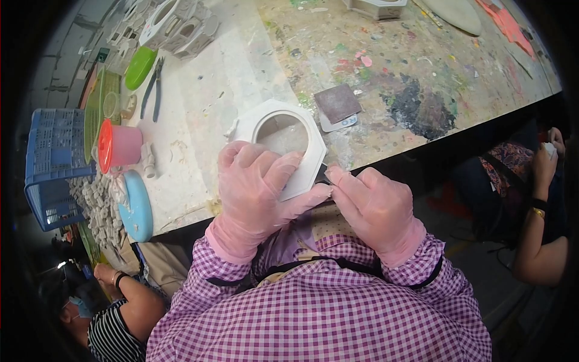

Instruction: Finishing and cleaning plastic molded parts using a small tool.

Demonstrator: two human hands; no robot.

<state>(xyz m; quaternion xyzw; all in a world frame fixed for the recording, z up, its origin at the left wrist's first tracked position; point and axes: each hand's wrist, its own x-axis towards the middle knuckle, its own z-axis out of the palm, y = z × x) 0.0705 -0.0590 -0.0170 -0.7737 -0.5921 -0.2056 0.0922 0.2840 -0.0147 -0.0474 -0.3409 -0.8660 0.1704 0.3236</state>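
Note:
My left hand [256, 187], in a thin pinkish glove, is closed on a white octagonal frame [309, 177] with a round opening. Its fingers reach over the rim, and the thumb stretches along the near edge. The frame is held at the front edge of the table. My right hand [371, 205], gloved the same way, pinches a small dark flat piece [323, 171] against the frame's right side. Most of that piece is hidden by the fingers, so its kind is unclear. Just beyond the frame, a dark brown square of sandpaper [338, 104] lies on a white card [339, 124].
Pliers [152, 90], a green oval dish [140, 67], a pink tub [123, 145] with a red rim and a blue oval lid [137, 205] stand left. Beyond are a blue basket [57, 139] and grey castings [104, 211]. Co-workers sit at both sides.

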